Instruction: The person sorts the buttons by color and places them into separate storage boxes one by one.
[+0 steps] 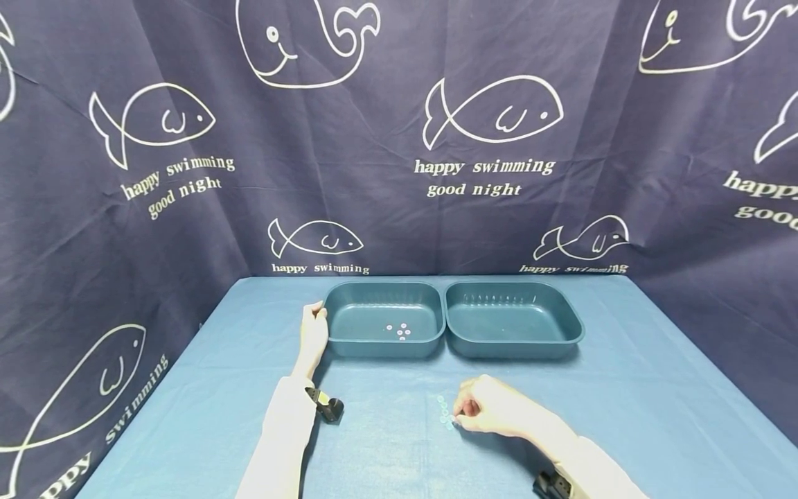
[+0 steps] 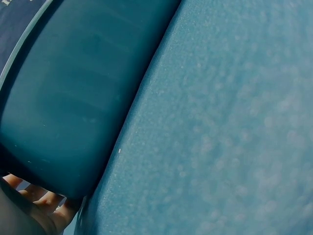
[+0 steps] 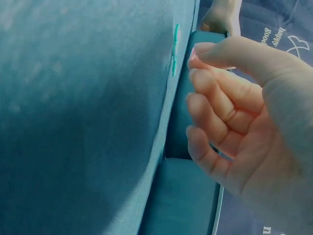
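My left hand (image 1: 314, 331) holds the left end of the left teal tray (image 1: 380, 348); in the left wrist view its fingers (image 2: 49, 201) lie against that tray's end. Inside the tray lie several small round pinkish discs (image 1: 400, 333), like buttons. My right hand (image 1: 492, 407) is low over the table, in front of the gap between the trays. Its thumb and index finger pinch a small pink piece (image 3: 193, 53), mostly covered by the fingertips, while the other fingers curl loosely. Several pale turquoise discs (image 1: 444, 418) lie on the cloth just left of those fingertips.
A second teal tray (image 1: 514, 351) stands right beside the first, their ends meeting. Both rest on a light blue cloth (image 1: 386, 430) over the table. Dark blue curtains (image 1: 386, 138) with fish prints rise behind the table and along both sides.
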The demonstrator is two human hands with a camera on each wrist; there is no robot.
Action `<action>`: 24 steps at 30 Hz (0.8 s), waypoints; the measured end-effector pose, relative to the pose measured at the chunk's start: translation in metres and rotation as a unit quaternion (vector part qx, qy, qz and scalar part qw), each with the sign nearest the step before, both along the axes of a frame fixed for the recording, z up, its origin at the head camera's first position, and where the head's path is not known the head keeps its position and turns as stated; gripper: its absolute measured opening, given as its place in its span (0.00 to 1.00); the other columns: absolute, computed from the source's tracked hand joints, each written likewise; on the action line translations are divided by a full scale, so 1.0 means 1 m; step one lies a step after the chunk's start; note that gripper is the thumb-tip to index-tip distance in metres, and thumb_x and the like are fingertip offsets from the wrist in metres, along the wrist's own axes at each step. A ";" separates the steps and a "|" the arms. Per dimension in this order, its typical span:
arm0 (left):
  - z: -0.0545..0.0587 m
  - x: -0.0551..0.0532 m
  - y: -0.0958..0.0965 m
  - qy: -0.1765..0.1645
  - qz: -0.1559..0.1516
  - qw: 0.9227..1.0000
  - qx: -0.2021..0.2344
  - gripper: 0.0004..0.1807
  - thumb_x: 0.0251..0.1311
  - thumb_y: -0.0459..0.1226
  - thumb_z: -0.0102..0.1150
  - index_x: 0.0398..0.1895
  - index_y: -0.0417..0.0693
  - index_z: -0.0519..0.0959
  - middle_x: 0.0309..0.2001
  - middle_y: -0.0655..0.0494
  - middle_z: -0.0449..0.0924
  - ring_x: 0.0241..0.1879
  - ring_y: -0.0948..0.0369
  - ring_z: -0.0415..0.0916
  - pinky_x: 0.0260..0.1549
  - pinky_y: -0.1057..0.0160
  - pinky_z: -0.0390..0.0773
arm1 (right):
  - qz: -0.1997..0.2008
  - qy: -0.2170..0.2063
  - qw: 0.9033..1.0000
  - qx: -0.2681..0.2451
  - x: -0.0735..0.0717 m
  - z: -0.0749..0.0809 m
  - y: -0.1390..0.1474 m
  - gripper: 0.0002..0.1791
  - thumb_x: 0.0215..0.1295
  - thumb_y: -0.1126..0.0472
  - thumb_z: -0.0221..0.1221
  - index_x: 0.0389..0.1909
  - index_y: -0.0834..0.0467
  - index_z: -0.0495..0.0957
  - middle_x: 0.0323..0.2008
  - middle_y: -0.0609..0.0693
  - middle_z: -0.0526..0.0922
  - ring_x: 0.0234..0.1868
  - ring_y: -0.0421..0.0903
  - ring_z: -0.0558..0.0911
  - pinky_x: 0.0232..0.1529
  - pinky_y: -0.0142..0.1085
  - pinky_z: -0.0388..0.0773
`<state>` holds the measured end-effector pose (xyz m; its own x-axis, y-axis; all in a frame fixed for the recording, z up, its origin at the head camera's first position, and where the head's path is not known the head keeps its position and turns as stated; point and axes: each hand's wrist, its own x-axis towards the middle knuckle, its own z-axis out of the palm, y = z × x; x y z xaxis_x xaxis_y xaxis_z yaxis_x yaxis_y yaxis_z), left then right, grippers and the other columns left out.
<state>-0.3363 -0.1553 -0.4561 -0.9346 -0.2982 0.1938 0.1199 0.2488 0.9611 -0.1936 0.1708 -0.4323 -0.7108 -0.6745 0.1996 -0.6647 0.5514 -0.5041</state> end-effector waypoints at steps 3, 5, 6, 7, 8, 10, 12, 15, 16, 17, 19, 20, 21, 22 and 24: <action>0.000 0.000 0.000 0.000 0.000 1.000 -0.003 0.17 0.67 0.32 0.38 0.56 0.31 0.63 0.59 0.32 0.66 0.62 0.42 0.62 0.62 0.47 0.59 | -0.002 -0.008 1.000 -0.009 0.000 0.001 0.000 0.00 0.51 0.61 0.64 0.25 0.53 0.82 0.21 0.35 0.73 0.24 0.29 0.71 0.27 0.23 0.70; 0.000 0.000 0.000 0.002 0.000 1.000 -0.005 0.17 0.67 0.32 0.38 0.56 0.31 0.63 0.58 0.31 0.66 0.61 0.42 0.63 0.62 0.46 0.60 | -0.003 -0.007 1.000 -0.015 0.000 0.001 -0.001 0.02 0.51 0.62 0.63 0.26 0.52 0.82 0.21 0.35 0.73 0.24 0.29 0.71 0.26 0.23 0.70; 0.000 0.000 0.000 0.002 0.001 1.000 -0.006 0.17 0.67 0.32 0.38 0.56 0.31 0.63 0.58 0.31 0.67 0.61 0.42 0.63 0.62 0.46 0.60 | -0.002 -0.005 1.000 -0.019 0.000 0.002 -0.001 0.02 0.50 0.63 0.63 0.26 0.52 0.82 0.21 0.35 0.73 0.24 0.29 0.71 0.26 0.23 0.70; 0.000 0.001 0.000 0.002 0.001 1.000 -0.006 0.17 0.67 0.31 0.38 0.56 0.31 0.63 0.58 0.32 0.67 0.61 0.42 0.63 0.62 0.47 0.60 | -0.002 -0.002 1.000 -0.021 0.000 0.002 -0.001 0.03 0.50 0.63 0.63 0.26 0.52 0.82 0.21 0.35 0.73 0.24 0.29 0.71 0.27 0.23 0.70; 0.000 0.001 0.000 0.002 0.001 1.000 -0.006 0.17 0.67 0.31 0.38 0.56 0.31 0.63 0.58 0.32 0.67 0.61 0.42 0.63 0.62 0.47 0.60 | -0.001 0.003 1.000 -0.023 -0.001 0.003 -0.001 0.02 0.50 0.63 0.63 0.27 0.53 0.82 0.22 0.35 0.73 0.24 0.29 0.71 0.27 0.23 0.70; 0.001 0.001 0.000 0.002 0.000 1.000 -0.004 0.17 0.67 0.31 0.38 0.56 0.31 0.63 0.58 0.32 0.67 0.61 0.42 0.63 0.62 0.47 0.60 | 0.000 0.015 1.000 -0.027 -0.001 0.004 -0.002 0.02 0.51 0.63 0.63 0.27 0.54 0.82 0.22 0.35 0.73 0.25 0.29 0.71 0.27 0.23 0.71; 0.001 0.002 0.000 0.001 0.000 1.000 -0.003 0.17 0.67 0.31 0.38 0.56 0.31 0.63 0.59 0.32 0.66 0.62 0.42 0.63 0.62 0.47 0.59 | 0.001 0.029 0.999 -0.030 -0.003 0.006 -0.002 0.02 0.51 0.62 0.63 0.27 0.55 0.83 0.21 0.35 0.73 0.25 0.28 0.71 0.28 0.23 0.71; 0.001 0.002 0.000 0.001 -0.001 1.000 -0.006 0.17 0.67 0.31 0.38 0.56 0.31 0.63 0.59 0.32 0.67 0.62 0.42 0.63 0.62 0.47 0.60 | 0.003 0.054 0.998 -0.033 -0.005 0.007 -0.001 0.02 0.51 0.62 0.64 0.27 0.55 0.83 0.21 0.37 0.73 0.25 0.28 0.70 0.27 0.22 0.70; 0.001 0.002 0.000 0.001 -0.002 1.000 -0.005 0.17 0.67 0.31 0.38 0.56 0.31 0.63 0.59 0.32 0.66 0.62 0.42 0.63 0.62 0.47 0.60 | 0.005 0.060 0.998 -0.036 -0.005 0.008 -0.001 0.02 0.50 0.62 0.64 0.27 0.55 0.83 0.21 0.37 0.74 0.25 0.28 0.70 0.27 0.22 0.70; 0.001 0.002 0.000 0.001 -0.001 1.000 -0.005 0.17 0.67 0.31 0.38 0.56 0.31 0.63 0.59 0.32 0.67 0.62 0.42 0.63 0.62 0.47 0.60 | 0.006 0.066 0.997 -0.037 -0.006 0.008 -0.001 0.02 0.50 0.62 0.64 0.27 0.55 0.83 0.21 0.37 0.74 0.25 0.28 0.70 0.27 0.22 0.70; 0.001 0.002 0.000 0.000 -0.002 1.000 -0.004 0.17 0.67 0.31 0.38 0.56 0.31 0.63 0.58 0.32 0.67 0.61 0.42 0.63 0.62 0.47 0.60 | 0.008 0.078 0.996 -0.041 -0.007 0.010 -0.001 0.02 0.50 0.62 0.64 0.26 0.55 0.82 0.20 0.38 0.74 0.24 0.29 0.70 0.27 0.21 0.69; 0.001 0.002 0.000 0.000 -0.002 1.000 -0.004 0.17 0.67 0.31 0.38 0.56 0.31 0.63 0.58 0.32 0.67 0.61 0.42 0.63 0.62 0.47 0.60 | 0.010 0.080 0.996 -0.044 -0.007 0.010 -0.001 0.02 0.49 0.63 0.64 0.26 0.55 0.82 0.20 0.38 0.74 0.24 0.29 0.71 0.27 0.21 0.69; 0.001 0.002 0.000 0.001 -0.001 1.000 -0.004 0.17 0.67 0.31 0.38 0.56 0.31 0.63 0.58 0.32 0.67 0.61 0.42 0.63 0.62 0.47 0.60 | 0.011 0.083 0.995 -0.046 -0.008 0.011 0.000 0.02 0.50 0.63 0.64 0.26 0.54 0.82 0.20 0.38 0.74 0.24 0.29 0.71 0.27 0.21 0.69; 0.001 0.002 0.000 0.001 -0.001 1.000 -0.004 0.17 0.67 0.31 0.38 0.56 0.31 0.63 0.58 0.32 0.67 0.61 0.42 0.63 0.62 0.47 0.60 | 0.012 0.085 0.995 -0.047 -0.008 0.012 0.000 0.02 0.50 0.63 0.64 0.26 0.54 0.82 0.20 0.38 0.74 0.24 0.29 0.71 0.26 0.21 0.69; 0.001 0.001 0.000 0.002 0.000 1.000 -0.004 0.17 0.67 0.31 0.38 0.56 0.31 0.63 0.58 0.32 0.67 0.61 0.42 0.63 0.62 0.46 0.60 | 0.013 0.095 0.994 -0.047 -0.009 0.014 0.000 0.03 0.49 0.64 0.64 0.26 0.53 0.82 0.20 0.38 0.74 0.24 0.30 0.71 0.27 0.21 0.68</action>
